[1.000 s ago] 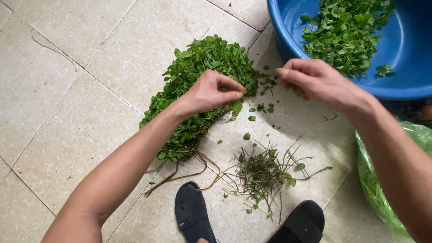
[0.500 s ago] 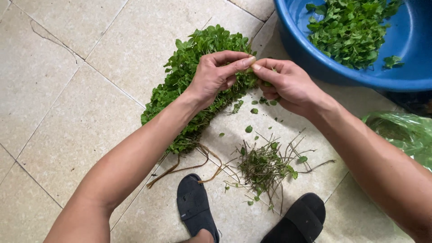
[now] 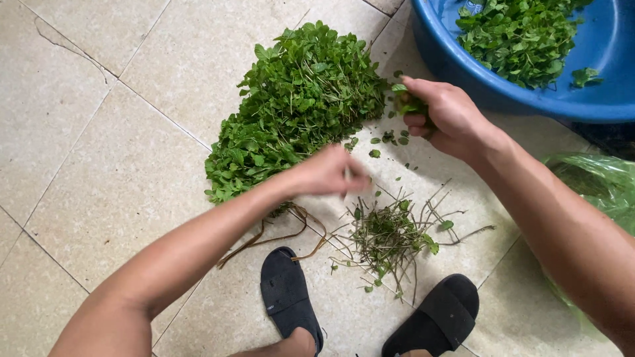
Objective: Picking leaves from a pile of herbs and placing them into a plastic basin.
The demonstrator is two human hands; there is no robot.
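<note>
Right grip (image 3: 440,116): fingers curled shut on a small leafy sprig (image 3: 405,102), held beside the blue plastic basin (image 3: 463,69). Left grip (image 3: 331,173): blurred, closure cannot be told; held above the wiry stem pile (image 3: 390,238). A ruffled green herb heap (image 3: 297,112) is seen on the glazed tile floor (image 3: 99,152).

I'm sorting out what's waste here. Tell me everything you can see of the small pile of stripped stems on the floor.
The small pile of stripped stems is a loose, spiky tangle of thin greenish-brown stalks with a few leftover green leaves. It lies flat on the beige tiled floor, just ahead of the two black slippers, beside the big heap of leafy green herbs. The blurred left hand hovers over its upper edge; contact cannot be told.
</note>
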